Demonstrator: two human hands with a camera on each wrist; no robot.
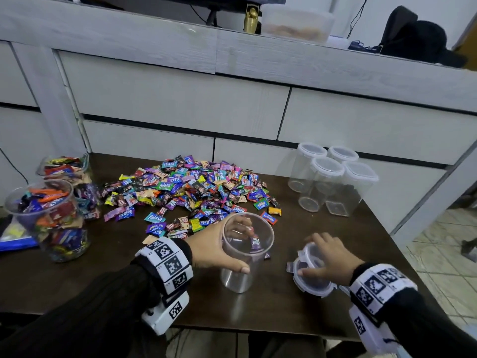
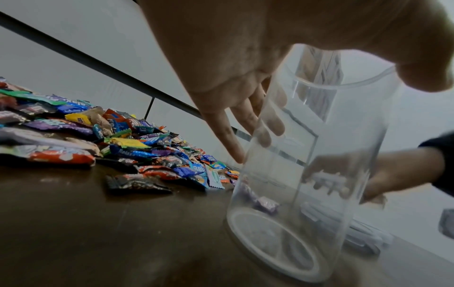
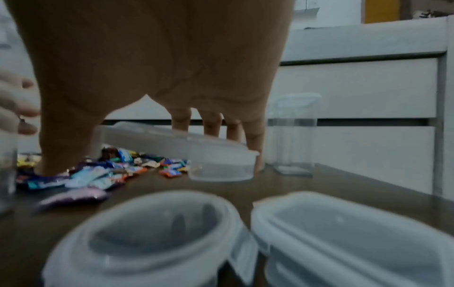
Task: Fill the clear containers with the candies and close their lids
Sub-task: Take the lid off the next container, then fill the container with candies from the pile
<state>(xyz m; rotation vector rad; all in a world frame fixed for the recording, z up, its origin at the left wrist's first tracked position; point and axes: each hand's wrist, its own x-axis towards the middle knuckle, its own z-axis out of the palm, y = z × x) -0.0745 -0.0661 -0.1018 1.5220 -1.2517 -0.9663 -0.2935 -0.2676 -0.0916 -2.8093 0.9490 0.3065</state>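
Observation:
My left hand [image 1: 238,248] grips an open clear round container [image 1: 240,277] standing on the dark table, thumb on the near wall and fingers [image 2: 228,136] on the far wall. A purple candy [image 1: 255,241] shows through its wall; I cannot tell whether it lies inside. To the right, my right hand [image 1: 311,255] holds a tilted clear lid [image 3: 196,143] between thumb and fingers, above another lid [image 1: 313,281] lying flat. A big pile of wrapped candies [image 1: 191,189] lies behind the container.
Two clear containers full of candies [image 1: 49,215] stand open at the table's left edge. Several empty lidded containers [image 1: 333,177] stand at the back right. Two lids [image 3: 147,233] lie close under my right wrist. A grey drawer cabinet [image 1: 180,104] backs the table.

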